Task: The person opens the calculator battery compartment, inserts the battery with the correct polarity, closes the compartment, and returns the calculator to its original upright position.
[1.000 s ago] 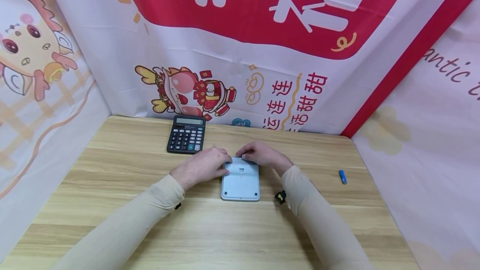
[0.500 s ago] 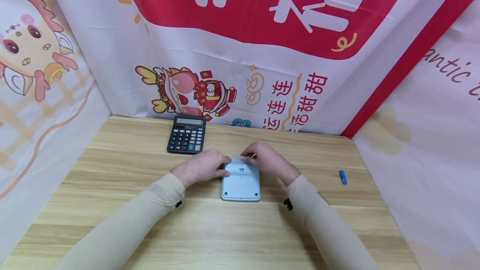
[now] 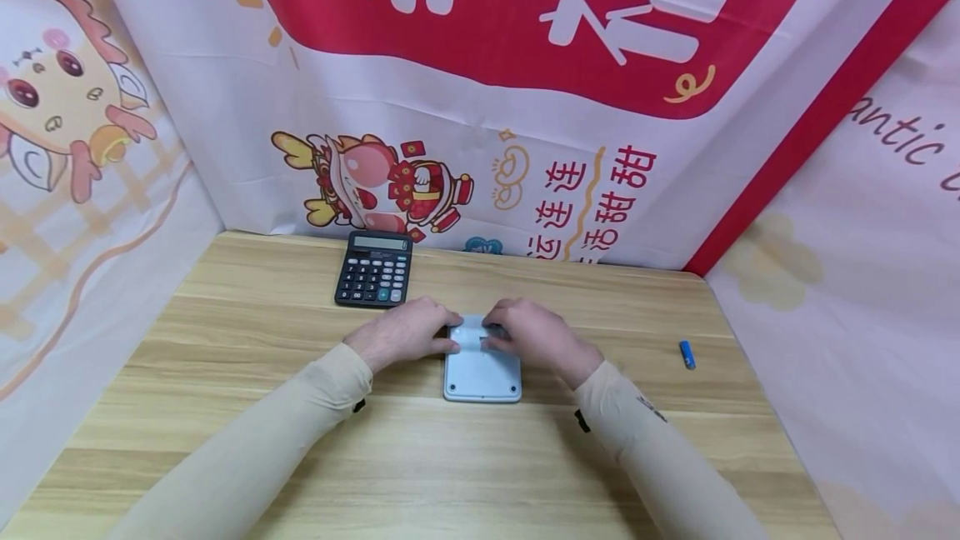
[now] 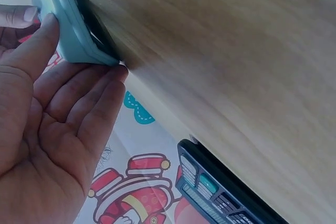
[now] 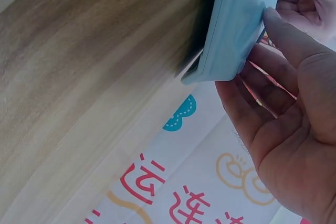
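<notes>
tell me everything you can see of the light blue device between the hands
The light blue device is a flat slab with rounded corners and a smooth, plastic-looking shell. Its upturned face has two small dark round spots at the near corners and a crosswise line toward the far end. It lies on the wood-grain table. The left hand holds its far left corner, and the right hand grips its far right part, thumb on the face. Its underside is mostly hidden.
</notes>
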`<state>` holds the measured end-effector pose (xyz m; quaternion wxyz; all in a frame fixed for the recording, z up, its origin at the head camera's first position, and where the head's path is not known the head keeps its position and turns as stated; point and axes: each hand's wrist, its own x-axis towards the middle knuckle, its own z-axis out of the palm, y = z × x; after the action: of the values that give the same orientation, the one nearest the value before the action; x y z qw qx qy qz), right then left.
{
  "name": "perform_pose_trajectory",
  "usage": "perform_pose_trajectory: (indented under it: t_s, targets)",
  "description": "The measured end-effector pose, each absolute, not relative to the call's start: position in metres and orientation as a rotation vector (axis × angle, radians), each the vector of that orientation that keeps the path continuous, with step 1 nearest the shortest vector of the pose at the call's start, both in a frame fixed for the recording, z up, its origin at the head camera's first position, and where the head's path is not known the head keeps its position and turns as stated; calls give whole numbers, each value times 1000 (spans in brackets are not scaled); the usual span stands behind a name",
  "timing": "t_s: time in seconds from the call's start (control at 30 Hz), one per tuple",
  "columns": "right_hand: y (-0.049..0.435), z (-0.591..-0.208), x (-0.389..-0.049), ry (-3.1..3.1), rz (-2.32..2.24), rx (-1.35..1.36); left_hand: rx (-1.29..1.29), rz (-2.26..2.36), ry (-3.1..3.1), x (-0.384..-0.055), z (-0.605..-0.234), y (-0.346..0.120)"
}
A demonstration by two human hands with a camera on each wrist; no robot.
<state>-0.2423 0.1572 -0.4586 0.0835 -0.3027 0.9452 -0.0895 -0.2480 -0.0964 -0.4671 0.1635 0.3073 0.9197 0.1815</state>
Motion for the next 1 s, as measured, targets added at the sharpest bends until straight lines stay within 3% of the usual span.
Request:
perform_pose_trajectory:
  t_s: [1.0]
  targets:
    - [153, -460, -243, 2852, -149, -976, 852, 522, 2617, -250, -467, -94]
